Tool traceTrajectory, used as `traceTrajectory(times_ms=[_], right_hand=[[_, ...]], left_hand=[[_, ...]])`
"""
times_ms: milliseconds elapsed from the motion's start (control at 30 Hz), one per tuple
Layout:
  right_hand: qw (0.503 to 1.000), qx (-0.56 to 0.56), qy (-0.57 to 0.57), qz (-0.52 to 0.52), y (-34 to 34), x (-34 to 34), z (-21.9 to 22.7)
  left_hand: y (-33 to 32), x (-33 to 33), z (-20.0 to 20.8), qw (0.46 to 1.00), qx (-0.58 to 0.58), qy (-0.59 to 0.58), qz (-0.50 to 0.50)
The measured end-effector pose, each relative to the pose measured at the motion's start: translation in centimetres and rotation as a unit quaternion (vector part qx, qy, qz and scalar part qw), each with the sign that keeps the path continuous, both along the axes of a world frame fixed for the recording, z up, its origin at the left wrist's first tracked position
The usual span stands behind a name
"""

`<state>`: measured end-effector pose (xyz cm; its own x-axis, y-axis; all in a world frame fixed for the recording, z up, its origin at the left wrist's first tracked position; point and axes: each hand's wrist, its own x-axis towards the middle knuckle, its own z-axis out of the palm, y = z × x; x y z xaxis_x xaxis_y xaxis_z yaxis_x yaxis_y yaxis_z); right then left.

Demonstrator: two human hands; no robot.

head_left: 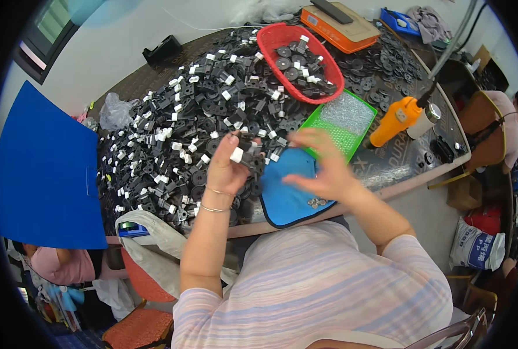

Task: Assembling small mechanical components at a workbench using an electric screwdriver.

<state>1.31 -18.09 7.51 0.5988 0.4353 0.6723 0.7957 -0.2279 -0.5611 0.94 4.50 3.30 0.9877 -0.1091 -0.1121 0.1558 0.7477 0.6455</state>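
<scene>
Dk tbl point(364, 175) | wht wall point(122, 52) | blk parts point(212, 108) heaped | hands point(223, 170) nr blue mat point(285, 200)

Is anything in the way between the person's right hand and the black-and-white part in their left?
Nothing visible: between the right hand and the black-and-white part held in the left hand there is only an open gap, with the blue mat and the pile of parts beneath.

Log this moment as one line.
left hand: holding black-and-white plastic part | right hand: open, near black-edged blue mat | nearby: green perforated tray, red basket
</scene>
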Motion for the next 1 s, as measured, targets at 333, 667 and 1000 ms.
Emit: traceTrajectory(times_ms=[333,667,1000], right_hand=[[0.971,-0.054,0.212,0.096,3.4,-0.8,-6.0],[0.914,-0.396,0.034,0.085,-1.5,1.1,-5.9],[0.941,-0.296,0.160,0.031,5.2,5.6,-1.7]], left_hand=[[-1.5,-3.7,-2.4,0.989,-0.092,0.119,0.011],[-2.9,-5.3,-5.4,0.915,0.376,0.117,-0.087],[-2.3,-6.7,-2.0,0.645,0.738,-0.123,0.155]])
